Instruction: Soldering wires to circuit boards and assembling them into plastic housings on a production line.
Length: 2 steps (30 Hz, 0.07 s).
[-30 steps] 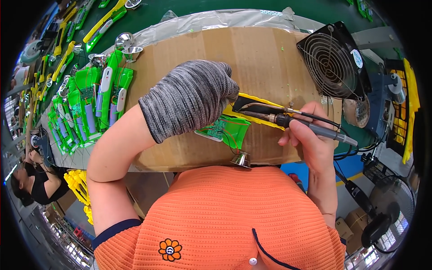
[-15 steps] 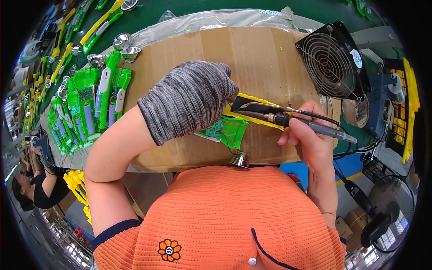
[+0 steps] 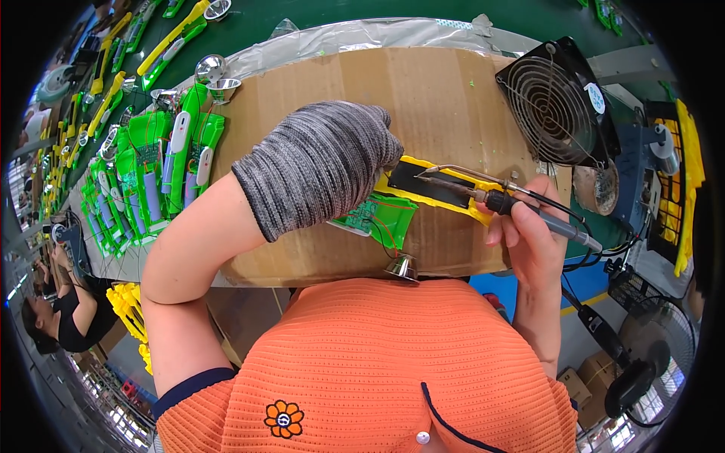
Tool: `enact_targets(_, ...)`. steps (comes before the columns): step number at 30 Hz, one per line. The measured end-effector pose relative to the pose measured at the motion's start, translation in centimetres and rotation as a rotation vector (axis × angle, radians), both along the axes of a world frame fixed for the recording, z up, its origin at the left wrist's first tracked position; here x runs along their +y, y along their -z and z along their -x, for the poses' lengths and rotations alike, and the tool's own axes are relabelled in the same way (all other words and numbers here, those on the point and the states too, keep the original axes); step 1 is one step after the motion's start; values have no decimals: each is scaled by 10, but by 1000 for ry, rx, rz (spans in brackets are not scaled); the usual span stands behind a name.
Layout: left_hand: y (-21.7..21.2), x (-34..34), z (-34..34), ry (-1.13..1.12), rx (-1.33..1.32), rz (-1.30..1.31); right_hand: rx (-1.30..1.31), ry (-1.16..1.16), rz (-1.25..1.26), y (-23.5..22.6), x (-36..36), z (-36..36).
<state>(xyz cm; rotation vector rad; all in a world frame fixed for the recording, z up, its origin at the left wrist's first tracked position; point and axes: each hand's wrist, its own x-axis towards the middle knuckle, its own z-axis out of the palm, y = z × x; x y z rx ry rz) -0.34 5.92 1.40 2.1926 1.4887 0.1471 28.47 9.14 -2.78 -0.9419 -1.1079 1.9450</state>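
Observation:
My left hand point(image 3: 355, 155), in a grey striped knit glove, is closed at the left end of a yellow plastic casing point(image 3: 436, 202); its fingertips are hidden. A black panel point(image 3: 408, 182) lies inside this casing. My right hand point(image 3: 535, 230) grips a soldering iron point(image 3: 555, 222) with a thin metal feed tube point(image 3: 472, 174) fixed alongside. Both tips point left over the black panel; whether they touch it I cannot tell. Just below the casing sits a green housing piece point(image 3: 400, 217) with a circuit board and red wires, beside a shiny reflector cup point(image 3: 402, 267).
Cardboard point(image 3: 302, 83) covers the bench. Green housings point(image 3: 177, 151) with purple cells and reflectors crowd the left side. A black fan point(image 3: 555, 106) stands at the back right, next to a solder spool point(image 3: 666, 151). Another person point(image 3: 72, 306) sits at far left.
The soldering iron and its feed tube have drawn back to the right, uncovering more of the black panel. My right hand has shifted slightly right and down. My left hand has barely moved.

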Motion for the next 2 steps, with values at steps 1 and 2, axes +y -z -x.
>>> enact_targets(1,-1,0,-1,-2,25,4,20,9,-8,1,0,-3)
enact_targets(2,-3,0,-2,-2,48,7,38,-23,-34,2,1,-8)
